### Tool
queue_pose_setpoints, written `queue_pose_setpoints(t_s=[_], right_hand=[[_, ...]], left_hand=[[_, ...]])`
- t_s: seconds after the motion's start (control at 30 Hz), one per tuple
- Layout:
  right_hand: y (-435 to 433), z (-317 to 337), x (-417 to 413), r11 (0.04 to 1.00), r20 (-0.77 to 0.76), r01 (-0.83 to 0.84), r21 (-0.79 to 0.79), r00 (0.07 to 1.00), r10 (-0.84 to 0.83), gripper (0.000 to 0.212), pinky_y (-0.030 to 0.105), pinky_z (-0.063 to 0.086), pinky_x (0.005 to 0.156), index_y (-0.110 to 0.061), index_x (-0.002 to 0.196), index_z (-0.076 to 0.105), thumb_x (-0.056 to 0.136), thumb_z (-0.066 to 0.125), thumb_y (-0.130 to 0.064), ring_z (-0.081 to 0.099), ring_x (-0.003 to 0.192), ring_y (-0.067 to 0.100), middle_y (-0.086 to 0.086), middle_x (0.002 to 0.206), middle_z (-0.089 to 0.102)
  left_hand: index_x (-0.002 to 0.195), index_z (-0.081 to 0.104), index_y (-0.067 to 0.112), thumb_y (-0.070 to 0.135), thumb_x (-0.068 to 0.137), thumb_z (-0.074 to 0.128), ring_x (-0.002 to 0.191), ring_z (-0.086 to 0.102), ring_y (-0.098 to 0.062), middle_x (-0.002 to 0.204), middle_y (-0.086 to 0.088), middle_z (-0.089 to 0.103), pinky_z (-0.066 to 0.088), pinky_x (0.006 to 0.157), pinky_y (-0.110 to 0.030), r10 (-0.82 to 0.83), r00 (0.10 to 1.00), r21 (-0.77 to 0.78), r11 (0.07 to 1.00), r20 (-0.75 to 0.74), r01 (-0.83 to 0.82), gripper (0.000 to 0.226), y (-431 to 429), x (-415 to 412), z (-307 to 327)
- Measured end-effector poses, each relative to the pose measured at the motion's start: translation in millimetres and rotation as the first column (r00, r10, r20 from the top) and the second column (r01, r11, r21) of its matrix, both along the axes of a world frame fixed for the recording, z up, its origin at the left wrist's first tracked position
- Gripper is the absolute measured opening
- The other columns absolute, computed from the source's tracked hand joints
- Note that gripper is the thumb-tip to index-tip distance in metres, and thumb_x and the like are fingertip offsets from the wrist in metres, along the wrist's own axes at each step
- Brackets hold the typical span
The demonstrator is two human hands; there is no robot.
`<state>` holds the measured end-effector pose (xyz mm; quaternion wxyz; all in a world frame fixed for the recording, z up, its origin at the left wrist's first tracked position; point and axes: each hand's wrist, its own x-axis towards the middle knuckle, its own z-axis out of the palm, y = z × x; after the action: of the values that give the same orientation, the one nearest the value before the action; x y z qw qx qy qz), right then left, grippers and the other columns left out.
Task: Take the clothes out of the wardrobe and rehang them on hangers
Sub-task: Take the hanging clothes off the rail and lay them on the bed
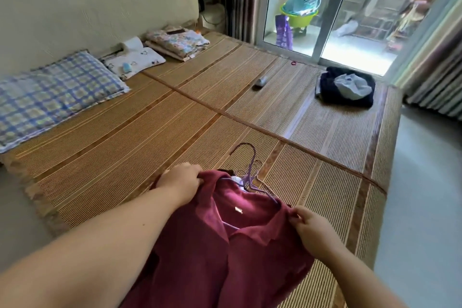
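Observation:
A dark red collared shirt hangs over the near edge of the bed. A purple hanger sits inside its neck, hook pointing up and away over the mat, with one or two more thin hangers beside it. My left hand grips the shirt's left shoulder. My right hand pinches the right shoulder near the collar. The hanger's arms are mostly hidden under the fabric.
A bamboo mat covers the bed. A dark pile of clothes with a plastic bag lies at the far right corner. A checked pillow and folded bedding line the headboard. A small object lies mid-mat. Sliding glass door stands beyond.

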<state>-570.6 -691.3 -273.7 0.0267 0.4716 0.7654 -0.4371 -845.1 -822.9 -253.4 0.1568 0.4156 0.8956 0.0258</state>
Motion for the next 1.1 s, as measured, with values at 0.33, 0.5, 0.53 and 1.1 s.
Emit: queue_pose_setpoints(t_s=[0.33,0.5,0.53,1.1], right_hand=[[66,-134,-55,1.0,0.138,-0.004,-0.023,0.99,0.007,0.018,0.031,0.046,0.083,-0.025,0.109,0.057,0.096,0.045,-0.028,0.06,0.096,0.025,0.007,0.106,0.066],[60,-140,-69,0.986,0.125,-0.16,0.054,0.98,0.152,0.048,0.03,0.039,0.101,-0.023,0.137,0.044,0.09,0.054,-0.024,0.05,0.12,0.02,0.004,0.134,0.052],[55,-136,-72,0.976,0.138,-0.201,0.082,0.972,0.188,0.053,0.03,0.035,0.106,-0.022,0.14,0.04,0.09,0.054,-0.027,0.044,0.126,0.019,0.002,0.139,0.047],[-153,157,-208,0.353,0.046,-0.65,0.673,0.513,0.857,0.066,0.039,0.023,0.113,-0.039,0.147,0.02,0.09,0.053,-0.046,0.025,0.141,0.018,-0.006,0.153,0.027]], left_hand=[[0.118,0.058,0.019,0.031,0.094,0.049,0.113,0.054,-0.029,0.12,-0.008,0.058,0.044,0.094,-0.04,0.089,0.986,-0.113,0.991,0.144,-0.072,0.029,70,-29,-124],[0.147,0.029,0.018,0.039,0.092,0.054,0.139,0.03,-0.024,0.151,-0.01,0.032,0.026,0.111,-0.033,0.029,0.976,-0.135,0.991,0.217,0.0,0.064,61,-9,-137],[0.149,0.025,0.016,0.039,0.091,0.054,0.142,0.024,-0.024,0.154,-0.011,0.026,0.021,0.113,-0.031,0.015,0.974,-0.116,0.993,0.226,0.011,0.068,55,-3,-132],[0.146,0.023,0.031,0.051,0.089,0.052,0.146,0.008,-0.019,0.159,0.002,0.011,0.016,0.117,-0.047,0.169,0.97,0.063,0.985,-0.175,-0.161,0.067,-185,10,157]])
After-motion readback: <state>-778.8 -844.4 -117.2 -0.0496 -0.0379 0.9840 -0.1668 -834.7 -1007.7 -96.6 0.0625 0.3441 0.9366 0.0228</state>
